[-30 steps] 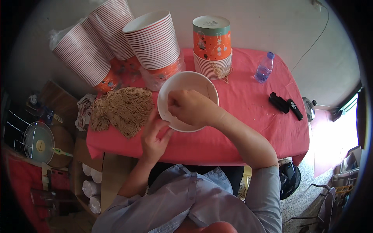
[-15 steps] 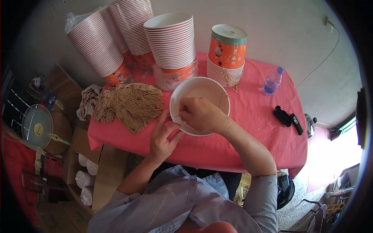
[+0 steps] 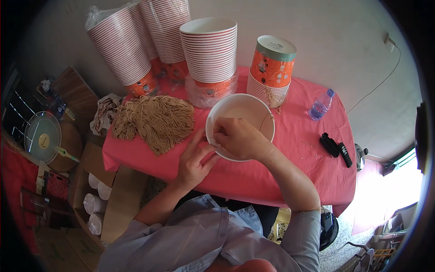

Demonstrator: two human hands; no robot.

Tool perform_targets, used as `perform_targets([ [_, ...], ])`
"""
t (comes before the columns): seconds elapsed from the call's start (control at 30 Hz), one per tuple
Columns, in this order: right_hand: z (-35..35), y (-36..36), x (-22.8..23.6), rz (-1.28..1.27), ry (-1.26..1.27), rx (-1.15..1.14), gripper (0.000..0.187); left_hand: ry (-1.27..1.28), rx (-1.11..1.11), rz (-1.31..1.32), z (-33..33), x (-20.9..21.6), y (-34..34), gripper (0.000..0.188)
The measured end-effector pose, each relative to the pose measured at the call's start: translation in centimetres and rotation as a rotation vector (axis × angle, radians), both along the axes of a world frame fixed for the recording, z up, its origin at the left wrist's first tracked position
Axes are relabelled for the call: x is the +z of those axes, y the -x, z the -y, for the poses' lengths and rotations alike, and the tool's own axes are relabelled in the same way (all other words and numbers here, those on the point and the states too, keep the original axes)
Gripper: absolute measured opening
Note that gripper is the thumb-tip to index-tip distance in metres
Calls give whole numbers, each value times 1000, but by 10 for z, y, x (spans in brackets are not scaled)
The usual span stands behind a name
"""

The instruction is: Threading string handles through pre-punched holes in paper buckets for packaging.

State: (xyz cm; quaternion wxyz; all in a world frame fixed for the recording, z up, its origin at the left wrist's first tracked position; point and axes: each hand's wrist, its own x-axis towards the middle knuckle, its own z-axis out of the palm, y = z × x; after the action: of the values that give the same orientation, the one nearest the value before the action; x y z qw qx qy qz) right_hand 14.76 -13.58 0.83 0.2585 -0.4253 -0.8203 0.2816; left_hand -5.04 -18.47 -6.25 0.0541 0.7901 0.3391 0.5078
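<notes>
A white paper bucket (image 3: 240, 105) stands open-end up at the front of the table, before me. A thin brown cord (image 3: 264, 120) hangs inside it from the right side of its rim. My right hand (image 3: 242, 138) reaches over the near rim into the bucket, its fingers closed in a pinch by the left inner wall; what they hold is hidden. On the outside, my left hand (image 3: 195, 161) grips the bucket's near left edge with fingers and thumb. Left of the bucket lies a thick bundle of tan cords (image 3: 156, 122).
Stacked buckets (image 3: 209, 54) in plastic wrap line the back left. An upside-down orange bucket (image 3: 272, 68) tops another stack. On the right of the pink-covered table (image 3: 301, 177) are a plastic bottle (image 3: 321, 106) and a black stapler-like object (image 3: 345, 155). A carton (image 3: 120, 208) sits below left.
The whole view has shifted slightly, so the table things appear a little further right and lower. My hands keep nearly the same hold at the bucket's left edge.
</notes>
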Motion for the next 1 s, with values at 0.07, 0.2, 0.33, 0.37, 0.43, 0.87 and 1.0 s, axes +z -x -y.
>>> perform_targets([
  [0.07, -2, 0, -1, -4, -8, 5, 18, -12, -38, 14, -2, 2, -1, 46],
  [0.2, -10, -4, -2, -17, -100, -5, 16, 275, -93, 239, -6, -7, -4, 51],
  [0.33, -18, -10, 0, -32, -60, -23, 17, 444, -230, 501, -27, -8, -7, 48],
  [0.37, -18, -10, 2, -49, -27, -40, 17, 437, -207, 385, -30, -8, -6, 44],
  [0.43, -19, -11, 5, -62, -1, -56, 18, 428, -148, 352, -32, -5, -8, 41],
  [0.87, -28, -20, 7, -136, 167, -99, 22, 295, -34, 250, -49, 15, -22, 12],
  [1.0, -29, -22, 11, -152, 145, -106, 24, 367, -50, 240, -58, 13, -15, 12],
])
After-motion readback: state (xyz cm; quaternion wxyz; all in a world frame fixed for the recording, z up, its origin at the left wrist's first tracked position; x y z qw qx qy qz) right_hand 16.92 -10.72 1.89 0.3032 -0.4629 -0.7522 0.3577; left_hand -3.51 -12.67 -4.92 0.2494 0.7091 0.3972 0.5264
